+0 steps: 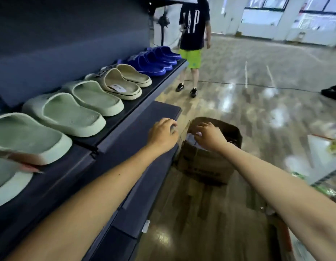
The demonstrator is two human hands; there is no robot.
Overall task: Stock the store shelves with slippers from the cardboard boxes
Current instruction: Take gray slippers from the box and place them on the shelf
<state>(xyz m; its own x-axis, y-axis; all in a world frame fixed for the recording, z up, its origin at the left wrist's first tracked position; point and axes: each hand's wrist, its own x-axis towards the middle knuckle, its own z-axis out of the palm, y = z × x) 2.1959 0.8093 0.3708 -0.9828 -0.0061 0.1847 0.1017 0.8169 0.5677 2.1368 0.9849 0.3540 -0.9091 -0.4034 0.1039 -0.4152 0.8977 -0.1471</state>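
A dark shelf (159, 85) on the left carries a row of slippers: pale green ones (73, 113) nearest me, beige ones (123, 81) in the middle, blue ones (154, 63) at the far end. An open cardboard box (204, 162) stands on the floor below the shelf. My right hand (210, 136) reaches into the box's top, its fingers curled on something pale wrapped in plastic (191, 137). My left hand (163, 134) hovers beside the box over the lower shelf (144, 125), fingers bent downward and holding nothing that I can see.
A person in a black T-shirt and bright green shorts (193, 44) stands at the far end of the shelf. A standing fan (163, 21) is behind them. A white table edge (323, 157) is at the right. Glossy floor stretches ahead.
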